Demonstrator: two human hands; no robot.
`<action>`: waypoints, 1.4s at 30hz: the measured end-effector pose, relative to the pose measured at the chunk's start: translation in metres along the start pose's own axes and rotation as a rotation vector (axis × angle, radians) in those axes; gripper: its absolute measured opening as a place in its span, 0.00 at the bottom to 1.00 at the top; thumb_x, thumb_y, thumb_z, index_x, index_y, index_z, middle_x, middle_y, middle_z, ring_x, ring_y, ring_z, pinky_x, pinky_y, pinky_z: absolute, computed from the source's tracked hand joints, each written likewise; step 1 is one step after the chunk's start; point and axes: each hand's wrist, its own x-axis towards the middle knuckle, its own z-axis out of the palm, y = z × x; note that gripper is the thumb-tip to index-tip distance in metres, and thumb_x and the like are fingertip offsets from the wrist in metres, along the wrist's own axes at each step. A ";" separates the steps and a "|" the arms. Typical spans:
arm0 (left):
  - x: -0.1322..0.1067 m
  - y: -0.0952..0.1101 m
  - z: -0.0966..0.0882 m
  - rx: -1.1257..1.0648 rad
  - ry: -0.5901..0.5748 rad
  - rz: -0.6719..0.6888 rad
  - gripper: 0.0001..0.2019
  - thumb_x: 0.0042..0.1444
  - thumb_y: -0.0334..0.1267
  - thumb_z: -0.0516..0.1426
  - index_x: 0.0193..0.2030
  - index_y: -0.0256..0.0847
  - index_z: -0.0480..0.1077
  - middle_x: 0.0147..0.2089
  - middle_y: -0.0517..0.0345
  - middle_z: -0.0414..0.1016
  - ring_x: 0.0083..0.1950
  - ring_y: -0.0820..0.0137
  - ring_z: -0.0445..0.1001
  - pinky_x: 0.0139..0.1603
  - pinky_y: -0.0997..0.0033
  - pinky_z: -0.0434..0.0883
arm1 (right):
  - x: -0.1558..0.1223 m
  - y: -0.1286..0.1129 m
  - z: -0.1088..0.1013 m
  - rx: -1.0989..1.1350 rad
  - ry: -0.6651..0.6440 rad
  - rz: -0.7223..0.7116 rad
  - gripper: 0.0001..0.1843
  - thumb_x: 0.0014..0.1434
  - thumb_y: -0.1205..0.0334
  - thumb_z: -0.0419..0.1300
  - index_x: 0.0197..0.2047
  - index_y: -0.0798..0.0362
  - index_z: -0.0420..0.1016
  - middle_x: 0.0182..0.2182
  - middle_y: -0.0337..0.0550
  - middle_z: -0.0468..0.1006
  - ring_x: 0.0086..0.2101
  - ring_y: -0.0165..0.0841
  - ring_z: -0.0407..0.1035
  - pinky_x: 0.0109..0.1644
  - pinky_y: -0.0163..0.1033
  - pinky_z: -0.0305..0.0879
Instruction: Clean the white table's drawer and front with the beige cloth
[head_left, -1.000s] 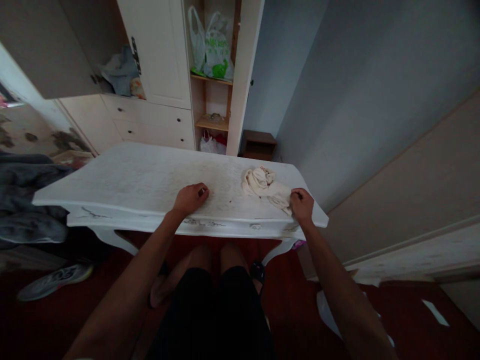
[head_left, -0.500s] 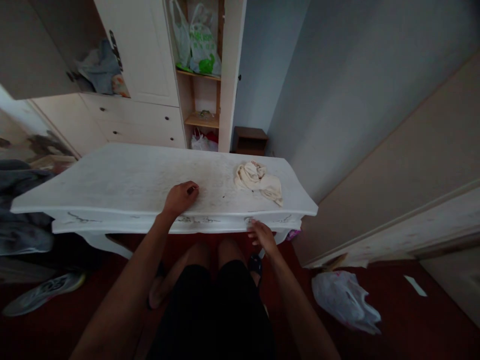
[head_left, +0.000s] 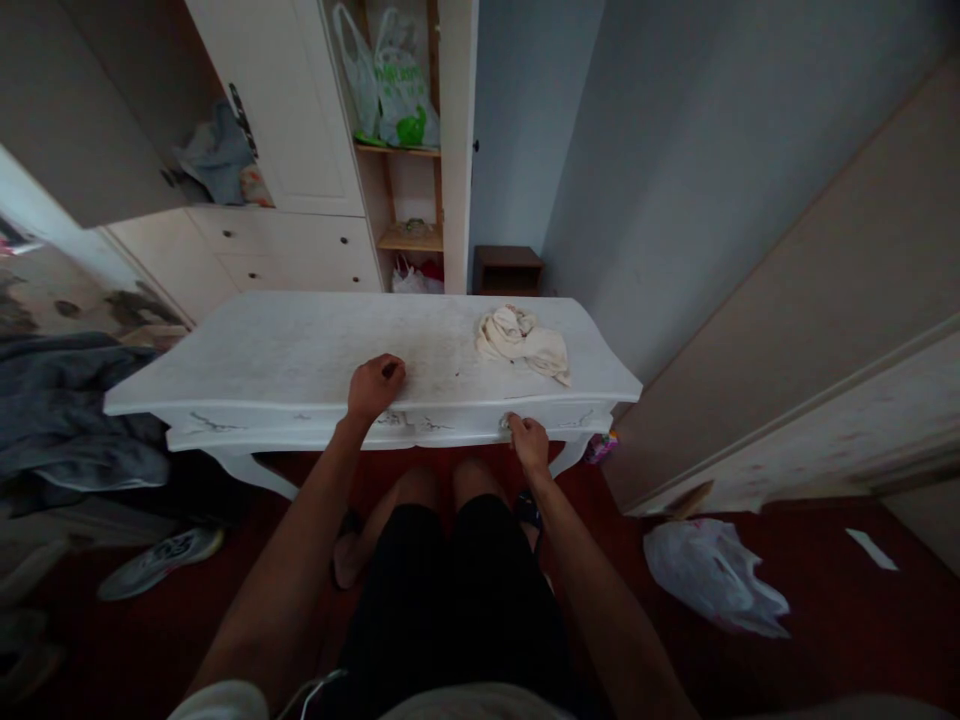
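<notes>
Our left hand (head_left: 376,385) rests curled on the near edge of the white table (head_left: 285,350), holding nothing we can make out, while our right hand (head_left: 529,443) closes its fingers on the small drawer knob (head_left: 507,424) in the table front just below the crumpled cloth (head_left: 522,340). We judge the drawer-opening step is in hand; next comes a straight pull toward our knees, left hand bracing the top.
</notes>
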 end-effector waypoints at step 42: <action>-0.003 -0.001 0.000 0.047 -0.064 0.058 0.16 0.57 0.41 0.52 0.42 0.39 0.80 0.44 0.46 0.83 0.47 0.58 0.79 0.52 0.61 0.73 | -0.221 0.081 -0.062 0.253 -0.108 0.389 0.26 0.47 0.33 0.62 0.27 0.50 0.81 0.26 0.50 0.83 0.27 0.45 0.78 0.25 0.43 0.69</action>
